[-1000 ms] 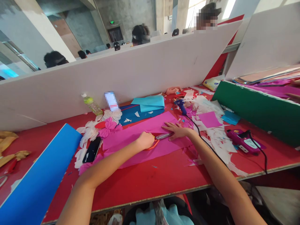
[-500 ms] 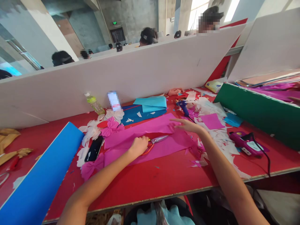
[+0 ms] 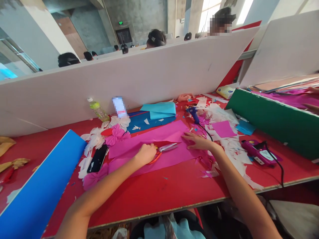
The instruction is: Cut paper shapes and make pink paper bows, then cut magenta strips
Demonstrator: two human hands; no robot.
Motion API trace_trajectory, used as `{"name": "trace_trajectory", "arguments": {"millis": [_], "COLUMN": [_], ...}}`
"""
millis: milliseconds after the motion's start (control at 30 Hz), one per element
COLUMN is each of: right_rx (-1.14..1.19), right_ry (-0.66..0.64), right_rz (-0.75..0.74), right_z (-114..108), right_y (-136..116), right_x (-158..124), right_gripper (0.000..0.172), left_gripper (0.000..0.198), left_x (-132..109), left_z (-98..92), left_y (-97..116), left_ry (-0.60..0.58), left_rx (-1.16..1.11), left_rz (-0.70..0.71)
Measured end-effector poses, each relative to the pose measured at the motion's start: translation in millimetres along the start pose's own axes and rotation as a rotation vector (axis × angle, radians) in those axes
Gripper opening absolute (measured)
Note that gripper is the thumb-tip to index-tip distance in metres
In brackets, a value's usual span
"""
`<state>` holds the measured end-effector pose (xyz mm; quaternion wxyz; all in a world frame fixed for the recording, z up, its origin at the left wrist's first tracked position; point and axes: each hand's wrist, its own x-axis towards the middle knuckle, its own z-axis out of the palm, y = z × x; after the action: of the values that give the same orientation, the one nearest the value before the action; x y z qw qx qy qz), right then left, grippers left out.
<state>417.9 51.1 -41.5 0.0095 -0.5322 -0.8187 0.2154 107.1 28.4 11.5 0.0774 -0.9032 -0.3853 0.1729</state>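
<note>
Closed fingers of my left hand [image 3: 147, 153] grip the handles of a pair of scissors [image 3: 167, 147], whose metal blades point right over a pink sheet of paper [image 3: 149, 135]. The blades look nearly closed, though part of the handles is hidden by the hand. My right hand [image 3: 198, 141] lies open and palm down on the right part of the pink paper, fingers stretched toward the left. A gap or fold runs lengthwise through the sheet near the scissors.
Pink paper flowers [image 3: 117, 135], a dark phone [image 3: 98, 158], a bottle [image 3: 98, 109] and a lit phone [image 3: 119, 107] are at left. A glue gun [image 3: 193, 114], paper scraps [image 3: 233, 149] and a purple device [image 3: 259, 152] lie right. Blue [image 3: 42, 186] and green [image 3: 274, 122] boards flank the red table.
My right hand has come down and flattened onto the pink paper, pressing its raised edge lower. My left hand stays with the scissors. The view has shifted slightly.
</note>
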Motion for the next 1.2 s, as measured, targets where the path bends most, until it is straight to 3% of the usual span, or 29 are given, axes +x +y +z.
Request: {"name": "trace_trajectory", "arguments": {"millis": [200,367,667,933,1200], "right_rx": [0.025,0.028,0.045,0.053,0.057], "right_ry": [0.018,0.020,0.011,0.003,-0.011], "right_rz": [0.046,0.062,0.074,0.086,0.089], "right_z": [4.5,3.3,2.0,-0.9,-2.3], "right_y": [3.0,1.0,-1.5,-4.3,-5.4], "right_x": [-1.6,-4.4,-6.5,-7.4,-8.2], "right_gripper": [0.077,0.081,0.083,0.085,0.082], "left_gripper": [0.034,0.034,0.041,0.043,0.046], "left_x": [13.9,23.2,19.7,37.1,49.7], "left_z": [-27.0,-38.4,-35.4,-36.3,-37.1], "left_y": [9.4,11.4,-2.4,5.8,1.1], "left_ry": [-0.036,-0.050,-0.066,-0.001,0.001], "left_rx": [-0.035,-0.012,-0.002,-0.033,-0.050], "left_rz": [0.064,0.078,0.058,0.117,0.158]}}
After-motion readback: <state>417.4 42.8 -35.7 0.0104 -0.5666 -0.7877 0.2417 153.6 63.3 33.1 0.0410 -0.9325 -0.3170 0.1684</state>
